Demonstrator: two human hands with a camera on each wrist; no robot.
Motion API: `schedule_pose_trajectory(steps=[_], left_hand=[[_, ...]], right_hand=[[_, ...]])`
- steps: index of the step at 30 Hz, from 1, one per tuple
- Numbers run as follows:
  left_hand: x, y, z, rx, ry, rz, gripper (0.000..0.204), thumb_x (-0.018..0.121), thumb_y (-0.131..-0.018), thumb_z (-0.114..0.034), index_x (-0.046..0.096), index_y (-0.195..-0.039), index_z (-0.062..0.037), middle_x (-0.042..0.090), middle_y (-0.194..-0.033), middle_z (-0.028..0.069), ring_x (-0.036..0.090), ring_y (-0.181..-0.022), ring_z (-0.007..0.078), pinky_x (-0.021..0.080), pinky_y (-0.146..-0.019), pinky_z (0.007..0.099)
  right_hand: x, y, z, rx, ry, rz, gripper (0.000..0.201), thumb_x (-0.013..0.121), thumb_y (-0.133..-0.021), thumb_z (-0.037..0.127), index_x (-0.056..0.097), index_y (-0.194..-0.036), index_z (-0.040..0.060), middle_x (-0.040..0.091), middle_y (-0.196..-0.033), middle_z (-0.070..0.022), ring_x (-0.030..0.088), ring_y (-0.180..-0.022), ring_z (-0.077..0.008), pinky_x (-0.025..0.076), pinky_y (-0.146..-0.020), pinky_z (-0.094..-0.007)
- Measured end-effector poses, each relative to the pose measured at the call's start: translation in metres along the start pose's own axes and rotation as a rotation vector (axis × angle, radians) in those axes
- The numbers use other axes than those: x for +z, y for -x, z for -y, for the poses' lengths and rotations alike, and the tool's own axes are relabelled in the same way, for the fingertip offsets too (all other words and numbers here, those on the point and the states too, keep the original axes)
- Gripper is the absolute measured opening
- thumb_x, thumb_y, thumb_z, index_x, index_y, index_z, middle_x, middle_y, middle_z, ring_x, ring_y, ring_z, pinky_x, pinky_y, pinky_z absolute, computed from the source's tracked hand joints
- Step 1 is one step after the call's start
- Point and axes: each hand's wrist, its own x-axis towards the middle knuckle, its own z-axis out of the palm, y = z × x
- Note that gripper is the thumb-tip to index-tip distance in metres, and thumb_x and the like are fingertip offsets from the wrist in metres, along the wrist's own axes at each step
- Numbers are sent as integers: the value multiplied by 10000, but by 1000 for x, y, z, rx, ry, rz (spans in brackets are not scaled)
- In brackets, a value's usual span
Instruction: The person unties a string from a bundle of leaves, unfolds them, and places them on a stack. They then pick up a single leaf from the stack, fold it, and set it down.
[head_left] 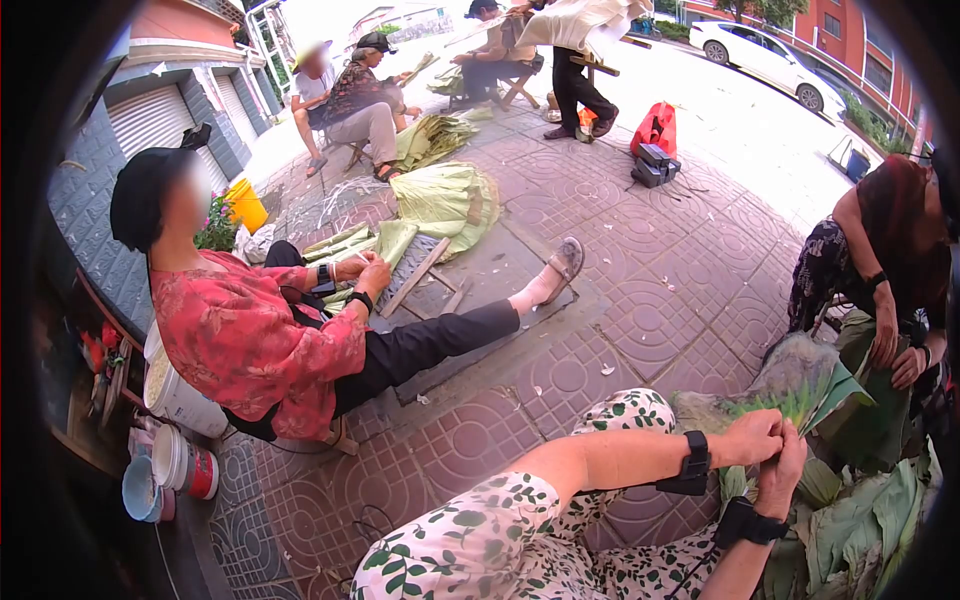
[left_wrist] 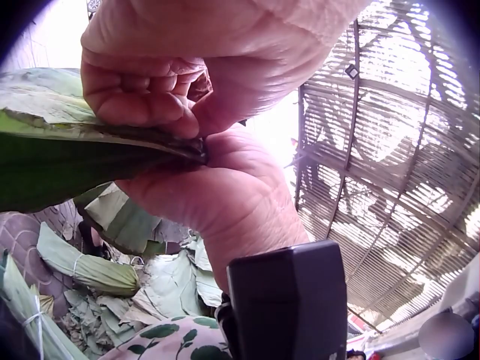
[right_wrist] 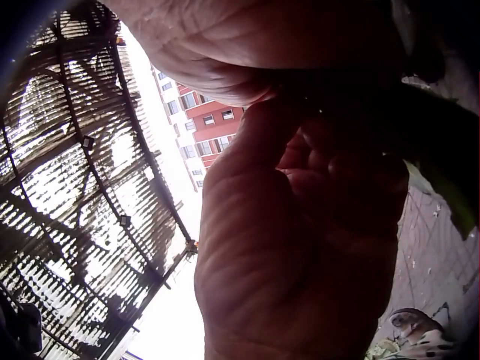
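Observation:
My left hand (head_left: 745, 438) and right hand (head_left: 785, 470) meet at the near end of a folded, broad green leaf (head_left: 838, 398). In the left wrist view, the left hand (left_wrist: 225, 56) curls its fingers over the pale edge of the leaf (left_wrist: 60, 161) and pinches its narrow end. The right hand (left_wrist: 232, 180) grips that same end from below, its fingers mostly hidden under the leaf. Against the light in the right wrist view, both hands are dark, and the leaf sticks out to the right.
Tied leaf bundles (left_wrist: 90, 266) and loose leaves (head_left: 860, 525) lie beside my legs. A person in dark clothes (head_left: 870, 260) sits close on the right, another in a red shirt (head_left: 255, 330) on the left. Buckets (head_left: 185, 462) stand at the lower left. Further off, several people sit near more leaves.

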Motion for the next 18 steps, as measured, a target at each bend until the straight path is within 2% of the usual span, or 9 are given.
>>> schedule_pose_trajectory(steps=[18], left_hand=[[0,3,-4,10,-7,0,168,581,-708,-173,513,-711,-20,555,-664,140,549,-646,293,419,-578,379]], right_hand=[[4,5,5,-27,1,-8,99,516,-849,68,527,-795,-14,565,-757,-59,562,-662,-136,466,-585,-270]])
